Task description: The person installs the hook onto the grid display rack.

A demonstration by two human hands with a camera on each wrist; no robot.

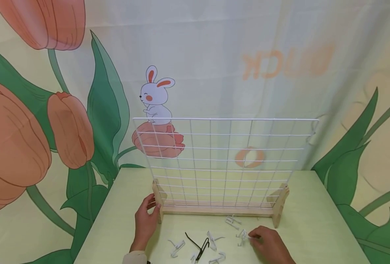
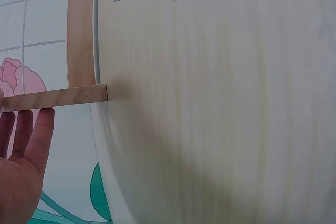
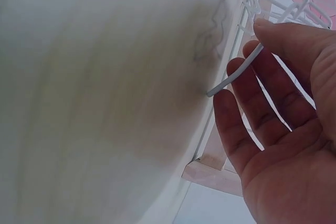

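Note:
A white wire grid panel (image 1: 221, 119) stands upright in a wooden base (image 1: 218, 211). My left hand (image 1: 146, 222) holds the base's left side leg (image 2: 63, 98), thumb on the near side and fingers against its outer edge. To the right, my right hand (image 1: 271, 244) pinches a white wire hook (image 3: 239, 73) between thumb and fingertips, just above the table. Part of the hook is hidden by the thumb. In front of the base lie a black wire hook (image 1: 201, 250) and several white ones, among them a white hook (image 1: 232, 221) close to the base.
The pale table (image 1: 109, 216) reaches past both sides of the stand. The base's right side leg (image 1: 279, 209) stands near the right hand. Behind the table hangs a curtain (image 1: 214, 66) printed with tulips and a rabbit.

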